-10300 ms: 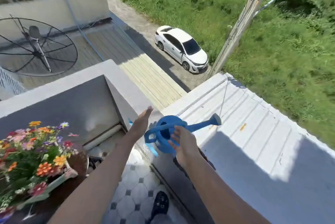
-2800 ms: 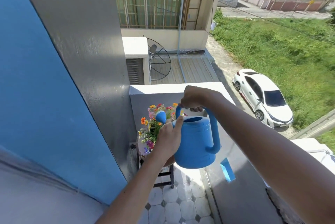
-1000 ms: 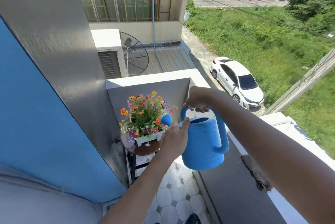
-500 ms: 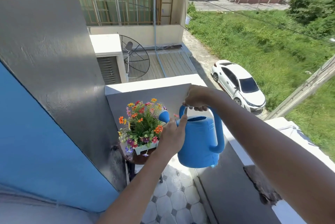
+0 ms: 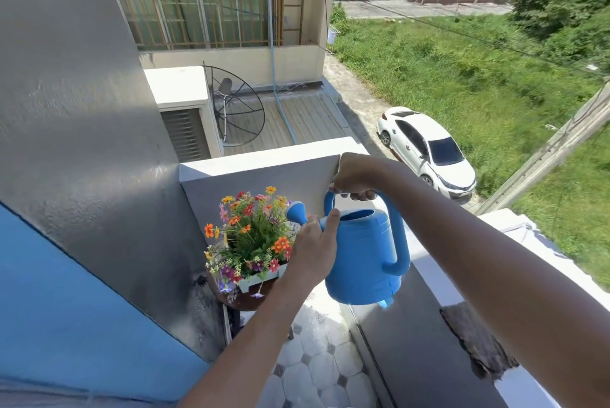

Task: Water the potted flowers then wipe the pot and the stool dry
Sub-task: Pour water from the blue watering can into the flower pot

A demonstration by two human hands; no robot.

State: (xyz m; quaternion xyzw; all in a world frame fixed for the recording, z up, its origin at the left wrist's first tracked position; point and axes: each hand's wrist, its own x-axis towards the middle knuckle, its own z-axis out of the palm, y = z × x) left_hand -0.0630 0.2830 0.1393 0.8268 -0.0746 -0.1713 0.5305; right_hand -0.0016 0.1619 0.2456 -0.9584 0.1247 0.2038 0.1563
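My right hand has its fingers curled tight round the top handle of the blue watering can, carrying its weight. My left hand steadies the can's front where the spout leaves the body, thumb up against the rim; the fingers wrap the far side, so I cannot tell how firmly they grip. The can hangs in the air just right of the potted flowers, its rose head at the edge of the blooms. They sit in a pale pot on the dark round stool, tucked into the balcony corner against the grey wall.

I judge the watering is under way; I can see no stream. To do it well I would tip slowly from the right wrist, guide the rose over the middle of the plant with the left, and keep the flow gentle so less spills on the stool. A dark cloth lies on the parapet, handy for wiping.
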